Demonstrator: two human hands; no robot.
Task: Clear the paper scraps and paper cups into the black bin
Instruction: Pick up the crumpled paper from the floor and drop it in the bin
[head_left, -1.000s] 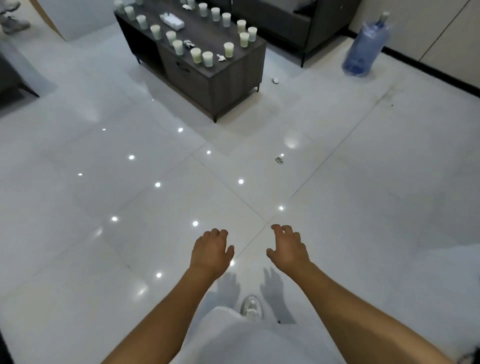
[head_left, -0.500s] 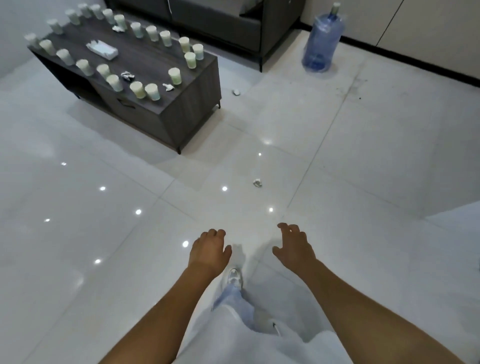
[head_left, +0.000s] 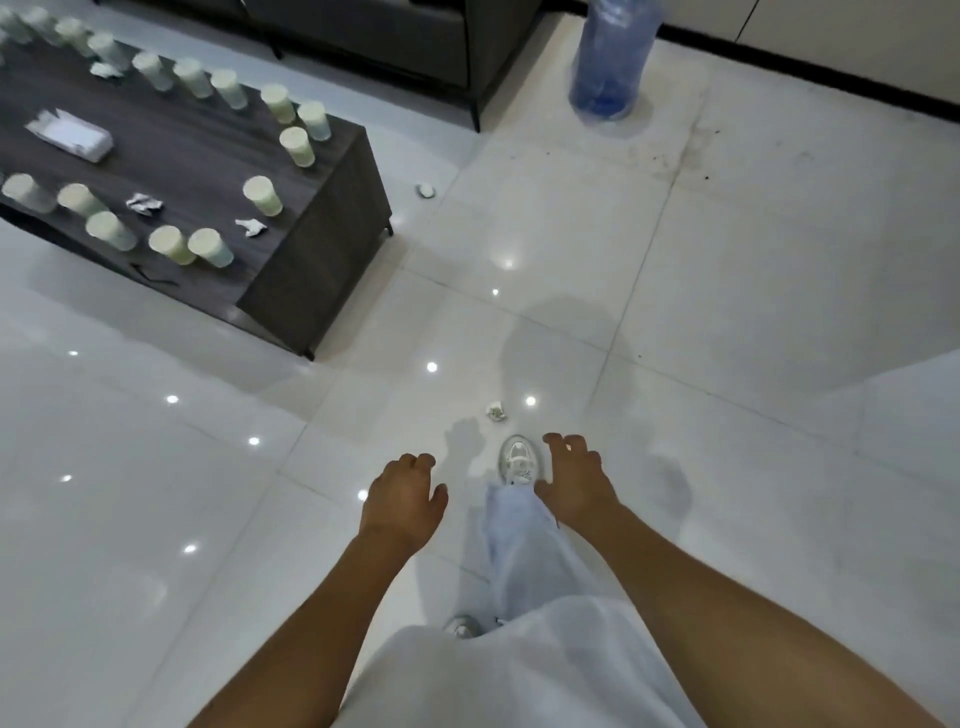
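- Compared with half a second ago, the dark coffee table and the crumpled scrap on the floor sit nearer, and a white shoe has stepped forward between the hands.
- White tiled floor carries a blue water jug far ahead.
- Many paper cups and paper scraps lie on the table, well apart from both hands.
- Left hand and right hand hover empty, fingers loosely curled; the floor scrap lies just ahead of the right hand, and another scrap lies by the table's corner.
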